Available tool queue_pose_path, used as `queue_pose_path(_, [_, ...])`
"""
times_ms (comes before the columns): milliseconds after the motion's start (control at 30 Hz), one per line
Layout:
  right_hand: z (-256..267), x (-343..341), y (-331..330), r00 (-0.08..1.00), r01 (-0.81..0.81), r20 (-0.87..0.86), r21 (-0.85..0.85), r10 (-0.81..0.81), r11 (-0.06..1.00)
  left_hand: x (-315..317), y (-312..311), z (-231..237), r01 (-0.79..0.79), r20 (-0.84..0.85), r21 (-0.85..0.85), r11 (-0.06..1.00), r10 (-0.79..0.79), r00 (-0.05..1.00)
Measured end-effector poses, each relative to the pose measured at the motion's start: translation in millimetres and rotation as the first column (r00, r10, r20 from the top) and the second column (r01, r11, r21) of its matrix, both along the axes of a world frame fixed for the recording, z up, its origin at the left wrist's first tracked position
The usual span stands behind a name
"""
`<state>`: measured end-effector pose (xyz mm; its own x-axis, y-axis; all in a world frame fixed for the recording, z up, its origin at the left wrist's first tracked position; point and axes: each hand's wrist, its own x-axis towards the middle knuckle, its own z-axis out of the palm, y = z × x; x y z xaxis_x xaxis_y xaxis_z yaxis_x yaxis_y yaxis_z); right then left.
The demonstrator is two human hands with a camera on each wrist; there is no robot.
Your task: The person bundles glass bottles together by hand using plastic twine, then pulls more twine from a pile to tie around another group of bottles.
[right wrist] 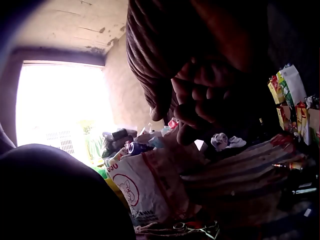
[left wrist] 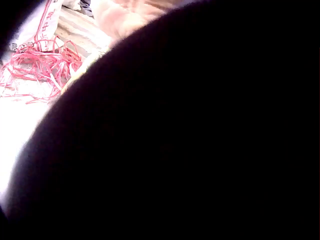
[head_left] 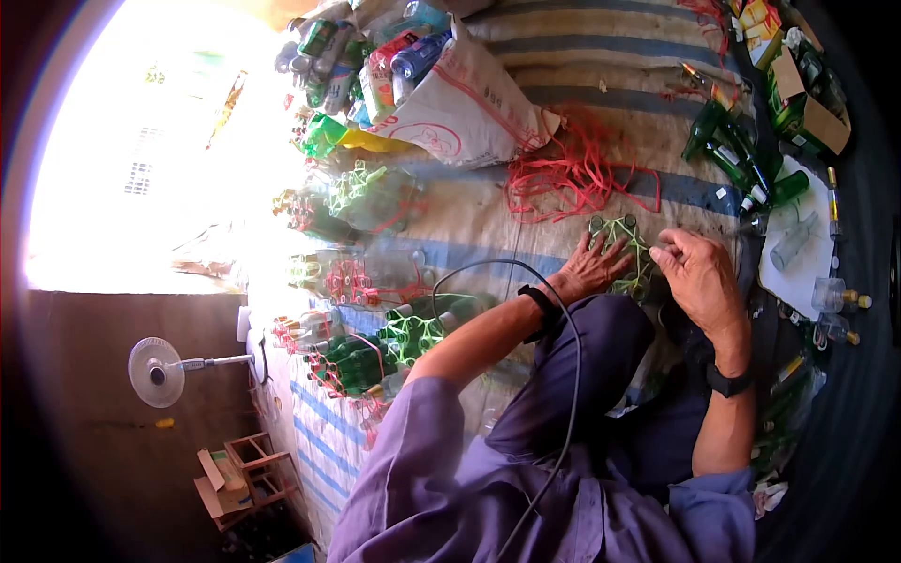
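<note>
In the head view, a bundle with pale green strips (head_left: 619, 228) and dark round ends lies before the person's knees. The left hand (head_left: 593, 268) rests on its left side, fingers spread. Just to the right, the right hand (head_left: 699, 281) is raised with bent fingers, nothing visible in it. The right wrist view shows the right hand (right wrist: 195, 85) from below in shadow, thumb apart from the half-bent fingers. Dark cover fills most of the left wrist view; part of a hand (left wrist: 125, 17) shows at its top, and I cannot tell which hand.
Tangled red strips (head_left: 572, 174) lie beyond the bundle, near a white sack (head_left: 469, 103) of cans. Strapped bottle bundles (head_left: 361, 361) stand at the left. Green bottles (head_left: 732, 150), a white board (head_left: 793, 263) and a carton (head_left: 807, 108) are at the right. A cable (head_left: 574, 375) crosses the left forearm.
</note>
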<state>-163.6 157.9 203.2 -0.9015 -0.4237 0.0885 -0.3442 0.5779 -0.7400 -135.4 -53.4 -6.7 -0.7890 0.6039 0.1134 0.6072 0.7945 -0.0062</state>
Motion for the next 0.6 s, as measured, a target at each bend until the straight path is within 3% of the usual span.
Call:
queue_pose_path(33, [0.4,0.5,0.4,1.0,-0.016,0.005,0.017,0.016,1.0,-3.2,2.1,5.3,0.002,-0.004,-0.003,1.0,-0.002,1.0])
queue_pose_path(100, [0.0,0.4,-1.5,1.0,-0.027,0.015,0.007,0.027,1.0,-9.7,8.1,17.4,-0.007,0.362,-0.15,0.989,0.062,0.93])
queue_pose_path(133, [-0.6,0.3,-2.7,0.999,-0.038,0.028,-0.001,0.038,0.999,-6.3,8.7,6.0,-0.04,0.222,-0.063,0.997,0.053,0.974])
queue_pose_path(167, [-1.5,0.5,-3.3,0.999,-0.038,0.023,-0.002,0.038,0.999,-4.7,12.8,-5.6,-0.04,0.217,-0.064,0.997,0.053,0.975])
queue_pose_path(233, [-2.8,0.6,-3.8,0.998,-0.059,0.001,0.002,0.059,0.998,-4.4,21.9,-9.3,-0.083,0.217,-0.26,0.962,0.142,0.966])
queue_pose_path(300, [-2.4,0.9,-3.2,0.997,-0.07,0.009,0.024,0.07,0.997,-5.6,22.6,-3.8,-0.069,0.198,-0.276,0.959,0.127,0.972])
queue_pose_path(367, [-2.1,1.7,-3.6,0.996,-0.084,0.02,0.046,0.084,0.995,-7.7,26.4,8.8,-0.138,0.41,-0.216,0.967,0.218,0.886])
queue_pose_path(600, [-2.0,2.6,0.0,0.994,-0.098,0.056,0.078,0.094,0.992,-18.0,32.8,19.9,-0.196,0.459,-0.204,0.959,0.27,0.846])
